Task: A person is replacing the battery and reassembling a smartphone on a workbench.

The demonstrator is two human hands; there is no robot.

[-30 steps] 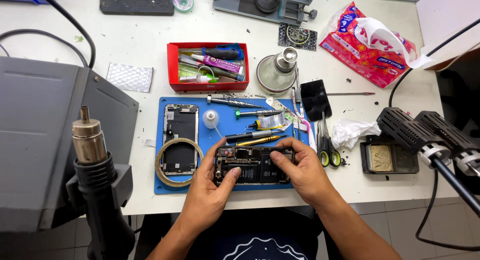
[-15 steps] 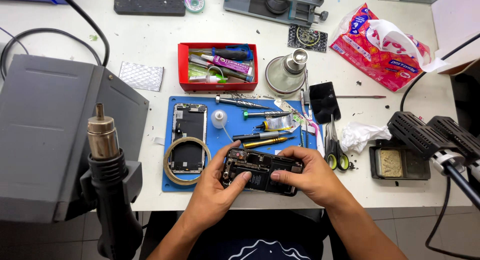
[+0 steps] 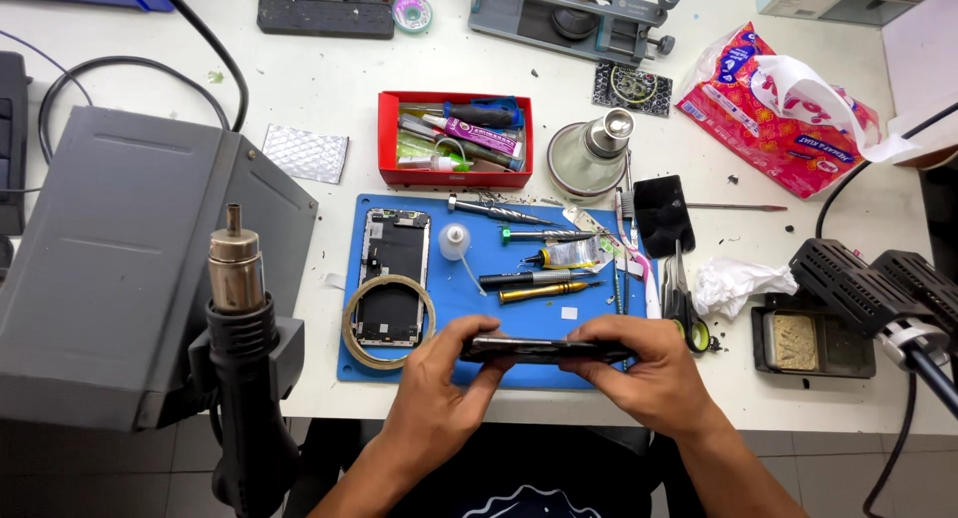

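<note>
While a hot-air gun [image 3: 239, 318] stands at left, the left hand [image 3: 439, 393] and right hand [image 3: 649, 373] each close their grip on a dark phone body [image 3: 544, 350], apparently edge-on, above the blue mat [image 3: 469, 308] on the counter [image 3: 329, 209].

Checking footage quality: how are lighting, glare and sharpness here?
Head view: even overhead light, soft shadows under both hands, left and right; mild glare on the foil pad; the phone body is sharp; slight wide-angle bending at edges.
</note>
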